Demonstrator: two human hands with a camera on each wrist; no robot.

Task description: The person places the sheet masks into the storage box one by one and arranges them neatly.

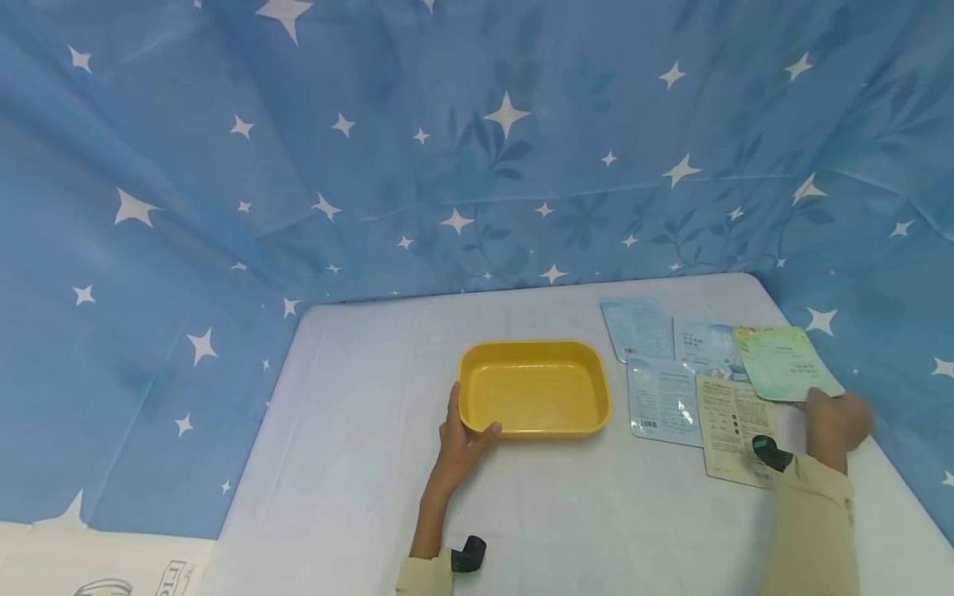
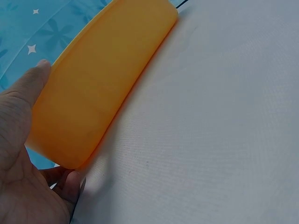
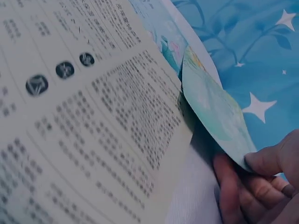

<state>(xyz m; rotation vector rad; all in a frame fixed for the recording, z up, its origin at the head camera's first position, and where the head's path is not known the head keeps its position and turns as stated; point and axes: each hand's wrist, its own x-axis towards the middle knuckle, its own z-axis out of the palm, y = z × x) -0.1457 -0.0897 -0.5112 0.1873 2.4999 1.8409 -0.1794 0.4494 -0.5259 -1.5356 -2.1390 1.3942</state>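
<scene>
A yellow plastic tray (image 1: 534,389) sits near the middle of the white table, with nothing in it. My left hand (image 1: 456,443) holds its near left corner; in the left wrist view the thumb lies at one edge of the tray wall (image 2: 98,84) and fingers curl at the opposite edge. At the right, my right hand (image 1: 838,422) pinches the near corner of a green face mask packet (image 1: 786,360) between thumb and fingers. This packet tilts up along its near side in the right wrist view. A cream packet (image 3: 93,121) with printed text lies beside it.
Left of the green packet lie a pale blue packet (image 1: 637,327), a clear-blue one (image 1: 662,401) and a flowered one (image 1: 708,346), edges close or overlapping. A blue star-patterned cloth (image 1: 477,165) rises behind the table (image 1: 358,430). Printed cream material (image 1: 97,563) shows at lower left.
</scene>
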